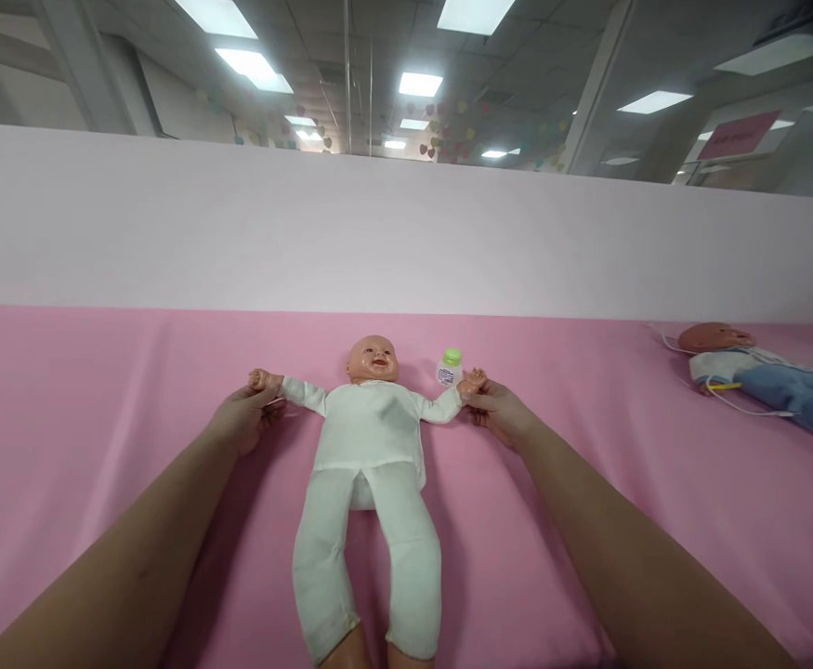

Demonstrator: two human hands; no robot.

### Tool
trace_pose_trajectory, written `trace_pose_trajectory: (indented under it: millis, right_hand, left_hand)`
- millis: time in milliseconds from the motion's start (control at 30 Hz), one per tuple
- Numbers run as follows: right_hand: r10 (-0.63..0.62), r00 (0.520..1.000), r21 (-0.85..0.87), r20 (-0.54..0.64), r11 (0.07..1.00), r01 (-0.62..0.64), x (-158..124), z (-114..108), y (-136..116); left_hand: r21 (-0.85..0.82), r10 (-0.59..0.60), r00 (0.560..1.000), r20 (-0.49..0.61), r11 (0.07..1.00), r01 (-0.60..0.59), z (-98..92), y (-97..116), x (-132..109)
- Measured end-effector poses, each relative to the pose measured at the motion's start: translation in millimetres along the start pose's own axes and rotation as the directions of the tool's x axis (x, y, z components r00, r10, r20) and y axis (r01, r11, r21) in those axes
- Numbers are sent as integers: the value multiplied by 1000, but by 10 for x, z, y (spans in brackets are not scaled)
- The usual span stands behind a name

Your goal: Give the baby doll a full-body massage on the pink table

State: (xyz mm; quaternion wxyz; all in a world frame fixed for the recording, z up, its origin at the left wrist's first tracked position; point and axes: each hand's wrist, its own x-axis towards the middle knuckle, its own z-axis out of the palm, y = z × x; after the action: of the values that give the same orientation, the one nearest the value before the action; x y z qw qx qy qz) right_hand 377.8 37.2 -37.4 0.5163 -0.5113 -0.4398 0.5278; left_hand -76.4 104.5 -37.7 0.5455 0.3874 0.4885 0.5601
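Observation:
A baby doll (pixel 373 427) in white cloth lies on its back on the pink sheet (pixel 99 418), head away from me and arms stretched out to both sides. My left hand (pixel 242 415) is closed on the doll's hand at the left. On the other side, my right hand (pixel 500 411) grips the doll's hand at the right. Just behind that doll hand stands a small white bottle (pixel 450 370) with a green cap. The doll's feet run out of view at the bottom edge.
Farther right lies a second doll (pixel 782 376) in blue and white, with thin white cords and a yellow piece by it. A low white wall (pixel 378 242) borders the pink surface at the back, with glass panes above it.

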Motion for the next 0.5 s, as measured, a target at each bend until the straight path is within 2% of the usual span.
trace_pose_trajectory:
  millis: [67,167,233,367,500]
  right_hand:
    - [-69,997,-28,-37,997,68,22,-26,4]
    - [-154,987,-22,-50,988,153,43,-33,6]
    - [-190,981,-11,-45,982,190,47,-7,4]
    - [-266,964,-59,-19,963,264,21,103,-16]
    - [-328,945,-201,5,925,322,-90,281,-76]
  left_hand:
    - [-15,10,1000,-28,1000,-10,32,3,-15]
    - [-23,40,999,-12,999,-41,65,15,-52]
    - [29,85,996,8,996,-85,94,45,-102]
    - [167,205,977,55,963,-211,212,154,-264]
    - [237,296,948,117,919,-316,384,205,-427]
